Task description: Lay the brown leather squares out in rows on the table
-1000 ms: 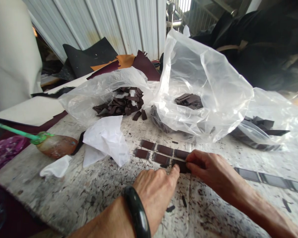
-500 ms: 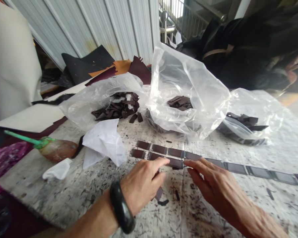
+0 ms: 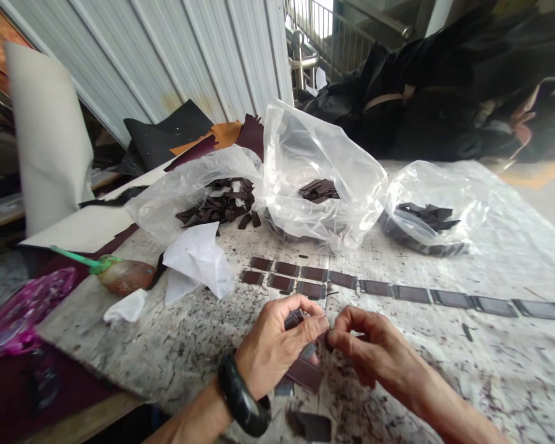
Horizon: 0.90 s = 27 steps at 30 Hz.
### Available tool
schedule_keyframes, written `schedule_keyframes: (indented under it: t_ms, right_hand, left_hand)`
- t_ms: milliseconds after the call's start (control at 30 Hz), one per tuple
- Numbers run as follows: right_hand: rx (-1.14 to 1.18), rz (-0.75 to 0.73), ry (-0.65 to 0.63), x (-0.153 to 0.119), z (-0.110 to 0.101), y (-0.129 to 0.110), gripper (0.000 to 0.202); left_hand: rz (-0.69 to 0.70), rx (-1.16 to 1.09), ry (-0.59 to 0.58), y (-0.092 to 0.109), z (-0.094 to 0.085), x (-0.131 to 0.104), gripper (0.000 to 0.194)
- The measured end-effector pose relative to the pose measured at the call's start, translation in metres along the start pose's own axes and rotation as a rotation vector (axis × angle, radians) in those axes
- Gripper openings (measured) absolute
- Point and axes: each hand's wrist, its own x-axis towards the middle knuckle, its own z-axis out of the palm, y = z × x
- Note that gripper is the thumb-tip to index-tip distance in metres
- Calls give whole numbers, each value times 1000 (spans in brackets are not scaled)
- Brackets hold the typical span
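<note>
My left hand [image 3: 282,342], with a black bangle at its wrist, is closed around several small dark brown leather pieces [image 3: 305,374]. Thumb and forefinger of my right hand [image 3: 372,345] pinch a dark edge of leather close beside the left fingertips; how far that bit extends is hidden. Beyond both hands, stitched-looking brown leather rectangles [image 3: 312,290] lie on the table in two short rows. One row carries on to the right as a long line of rectangles [image 3: 411,294]. A loose dark piece [image 3: 311,427] rests near the table's front.
Three clear plastic bags, left [image 3: 155,203], middle [image 3: 326,139] and right [image 3: 472,191], hold dark strips. White paper [image 3: 198,262] and an amber bulb-shaped container with a green stem [image 3: 126,275] stand at left. Scraps litter the stained table [image 3: 444,364]. A dark-clothed person [image 3: 425,123] is behind.
Both hands have drawn back from the laid-out rectangles towards me. My fingers have come together at the leather in my left hand. The view has shifted slightly.
</note>
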Motion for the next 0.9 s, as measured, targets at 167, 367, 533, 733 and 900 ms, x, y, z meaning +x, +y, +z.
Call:
schedule_keyframes:
  t_ms: [167,367,533,733,900]
  right_hand:
    - [-14,-4,78,0,-31,0,31]
    - [-417,-167,313,-5,-43,-8,17]
    - [-1004,-895,416,-5,-53,0,13]
    - [-1166,-1005,302,5,-60,3,18]
    - [-1252,-982,260,9,-61,12,21]
  left_hand:
    - [-83,-179,-27,-8,-4,10,33]
    - [-81,-79,16,-9,-5,18,32]
    - [182,469,140,-6,1,14,14]
    - [390,874,100,-15,16,14,37]
    - [314,1013,42,-16,21,20,51]
